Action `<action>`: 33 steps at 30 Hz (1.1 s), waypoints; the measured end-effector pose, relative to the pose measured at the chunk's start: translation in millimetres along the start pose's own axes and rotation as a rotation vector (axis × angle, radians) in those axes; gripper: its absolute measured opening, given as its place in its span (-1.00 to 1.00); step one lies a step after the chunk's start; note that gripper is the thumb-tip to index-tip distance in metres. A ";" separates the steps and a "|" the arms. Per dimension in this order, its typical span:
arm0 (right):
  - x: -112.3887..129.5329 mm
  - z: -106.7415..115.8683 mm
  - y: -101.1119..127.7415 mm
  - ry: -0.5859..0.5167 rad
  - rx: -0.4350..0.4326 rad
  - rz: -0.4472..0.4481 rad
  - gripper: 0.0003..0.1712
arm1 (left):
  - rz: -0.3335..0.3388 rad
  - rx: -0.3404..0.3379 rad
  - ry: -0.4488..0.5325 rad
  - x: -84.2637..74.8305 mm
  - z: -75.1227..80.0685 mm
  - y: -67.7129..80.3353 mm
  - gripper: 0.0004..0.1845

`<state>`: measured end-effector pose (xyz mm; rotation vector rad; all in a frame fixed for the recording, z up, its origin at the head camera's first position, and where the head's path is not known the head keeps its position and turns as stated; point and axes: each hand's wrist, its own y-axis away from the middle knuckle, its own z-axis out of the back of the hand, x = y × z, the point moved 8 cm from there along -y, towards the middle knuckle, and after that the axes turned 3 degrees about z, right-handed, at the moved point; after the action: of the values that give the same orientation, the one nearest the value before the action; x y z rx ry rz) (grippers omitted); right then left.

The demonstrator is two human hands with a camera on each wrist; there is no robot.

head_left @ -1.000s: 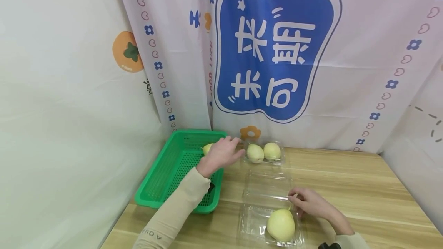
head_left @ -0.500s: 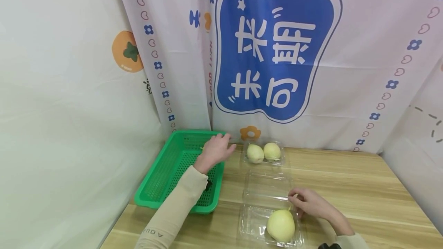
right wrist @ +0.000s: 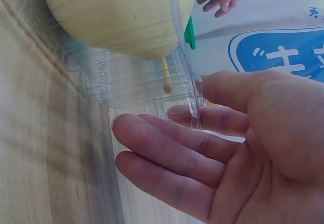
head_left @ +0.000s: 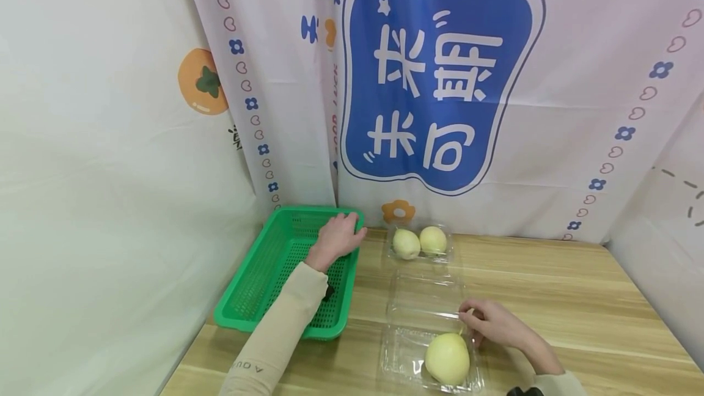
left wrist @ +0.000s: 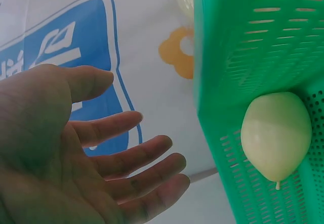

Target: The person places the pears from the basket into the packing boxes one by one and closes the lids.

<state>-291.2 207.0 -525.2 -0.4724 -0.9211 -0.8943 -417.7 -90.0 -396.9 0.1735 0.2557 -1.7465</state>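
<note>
**Left hand over the basket pear, right hand steadying the open clamshell**

While the left hand (head_left: 337, 239) hovers with fingers spread and empty over the green basket (head_left: 258, 286), the loose pear (left wrist: 276, 135) lies just beyond its fingertips against the basket wall. A careless grab could roll it away or bruise it. Further right, the right hand (head_left: 492, 322) rests loosely on the clear clamshell (head_left: 404, 356), its fingers straight beside the boxed pear (head_left: 447, 358); pressing there could tip the flimsy tray.
</note>
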 end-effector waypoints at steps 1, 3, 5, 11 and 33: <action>-0.2 0.2 0.3 0.001 0.000 -0.001 -0.58 | 0.009 0.007 0.006 1.7 -1.2 -1.1 -0.51; -0.5 0.4 0.6 0.002 -0.002 -0.002 -0.57 | 0.024 0.018 0.014 4.7 -3.1 -3.6 -0.49; -0.3 0.7 0.7 0.005 -0.004 -0.003 -0.57 | 0.032 0.022 0.020 7.3 -4.1 -5.8 -0.48; 0.7 1.6 1.1 0.021 -0.008 -0.003 -0.57 | 0.023 0.014 0.046 11.9 -8.5 -12.8 -0.51; 2.7 1.2 0.7 0.031 -0.010 0.006 -0.58 | 0.059 0.083 0.088 30.4 -30.7 -28.8 -0.52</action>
<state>-290.4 207.1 -522.3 -0.4686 -0.8869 -0.8994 -452.5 -105.6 -432.1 0.3163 0.2400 -1.6936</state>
